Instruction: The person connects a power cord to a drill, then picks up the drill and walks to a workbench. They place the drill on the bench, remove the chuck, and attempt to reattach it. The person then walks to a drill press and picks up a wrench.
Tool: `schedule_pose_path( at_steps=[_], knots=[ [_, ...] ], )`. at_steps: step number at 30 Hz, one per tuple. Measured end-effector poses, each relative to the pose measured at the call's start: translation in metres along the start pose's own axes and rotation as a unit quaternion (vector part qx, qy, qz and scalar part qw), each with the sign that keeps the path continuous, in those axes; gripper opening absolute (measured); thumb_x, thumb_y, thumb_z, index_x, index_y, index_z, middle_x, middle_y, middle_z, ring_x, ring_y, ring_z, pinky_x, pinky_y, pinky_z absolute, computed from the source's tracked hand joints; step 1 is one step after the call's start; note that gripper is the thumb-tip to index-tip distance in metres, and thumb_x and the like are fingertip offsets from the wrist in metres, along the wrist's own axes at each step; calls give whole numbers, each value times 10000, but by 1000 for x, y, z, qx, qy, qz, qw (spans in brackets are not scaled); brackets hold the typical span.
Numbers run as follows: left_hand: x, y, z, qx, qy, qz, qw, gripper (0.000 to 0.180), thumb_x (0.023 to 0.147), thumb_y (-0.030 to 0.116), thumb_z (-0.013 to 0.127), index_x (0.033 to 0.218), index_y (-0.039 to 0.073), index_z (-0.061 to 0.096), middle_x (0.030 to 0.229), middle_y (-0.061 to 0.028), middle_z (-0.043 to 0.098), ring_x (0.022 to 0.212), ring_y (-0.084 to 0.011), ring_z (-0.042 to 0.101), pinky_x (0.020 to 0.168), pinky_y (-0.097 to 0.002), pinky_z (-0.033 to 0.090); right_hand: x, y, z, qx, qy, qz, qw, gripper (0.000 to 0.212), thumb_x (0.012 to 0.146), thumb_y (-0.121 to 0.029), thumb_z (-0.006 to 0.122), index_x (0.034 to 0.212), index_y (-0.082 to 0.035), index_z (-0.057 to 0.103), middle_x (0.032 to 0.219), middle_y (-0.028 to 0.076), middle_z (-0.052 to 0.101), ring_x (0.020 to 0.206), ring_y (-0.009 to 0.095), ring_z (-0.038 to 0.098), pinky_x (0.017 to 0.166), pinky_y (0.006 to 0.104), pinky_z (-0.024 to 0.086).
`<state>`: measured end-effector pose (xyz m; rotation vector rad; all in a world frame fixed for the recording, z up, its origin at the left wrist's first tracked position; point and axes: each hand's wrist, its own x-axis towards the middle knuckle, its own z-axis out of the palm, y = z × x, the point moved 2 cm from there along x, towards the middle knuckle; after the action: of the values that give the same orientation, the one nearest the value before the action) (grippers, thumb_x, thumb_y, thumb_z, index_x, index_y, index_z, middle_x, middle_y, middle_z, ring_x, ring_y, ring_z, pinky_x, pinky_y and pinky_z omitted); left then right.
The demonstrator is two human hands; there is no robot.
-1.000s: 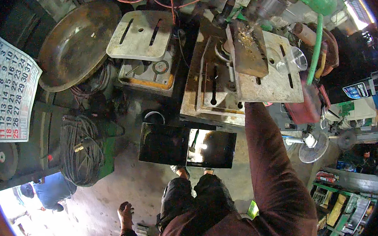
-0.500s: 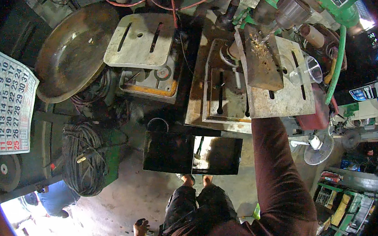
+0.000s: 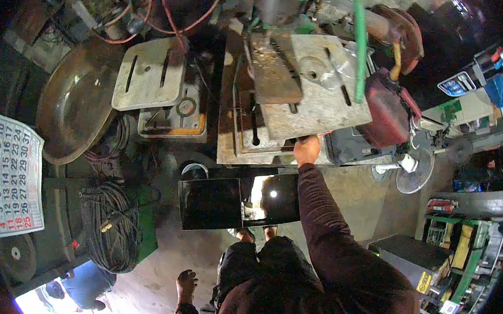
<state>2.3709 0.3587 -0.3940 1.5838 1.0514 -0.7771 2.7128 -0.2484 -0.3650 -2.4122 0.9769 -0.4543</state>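
Note:
My right hand (image 3: 306, 150) is closed just below the front edge of a slotted drill-press table (image 3: 287, 121), its knuckles upward. Whatever its fingers grip under that edge is hidden. On the table lies a wooden block (image 3: 278, 85) strewn with shavings. A drill bit (image 3: 284, 56) slants over the block. A clear plastic cup (image 3: 343, 62) lies beside it, to the right. Low on the left, my left hand (image 3: 186, 283) hangs beside my leg, its fingers loosely bent and apart, holding nothing.
A second slotted table (image 3: 151, 75) and a large brown metal pan (image 3: 78, 105) stand to the left. Below the bench is an open black box (image 3: 209, 204). A green hose (image 3: 359, 47) hangs near a red container (image 3: 388, 109); a fan (image 3: 414, 173) stands at right. Coiled cable (image 3: 111, 223) hangs left.
My right hand, hidden beneath the slotted table before, now shows at its front edge. The whole view has shifted, with the bench appearing farther left. My left hand still hangs low.

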Motion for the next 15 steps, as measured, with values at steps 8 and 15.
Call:
schedule_pose_path(
  at_steps=[8,15],
  knots=[
    [-18,-10,-1,16,31,-10,999,348,907,224,670,1205,46,682,997,-91,720,793,-225,718,635,-353,553,1,-5,-15,41,-2,70,997,200,838,-196,717,966,-42,727,946,215,732,955,431,688,814,507,543],
    [-64,-62,14,-76,46,-13,996,304,928,240,677,1165,50,691,1047,-108,739,759,-232,720,610,-355,557,-23,-1,-14,77,71,-30,994,255,798,-60,666,1041,17,674,930,245,644,1025,464,604,883,512,504]
  ],
)
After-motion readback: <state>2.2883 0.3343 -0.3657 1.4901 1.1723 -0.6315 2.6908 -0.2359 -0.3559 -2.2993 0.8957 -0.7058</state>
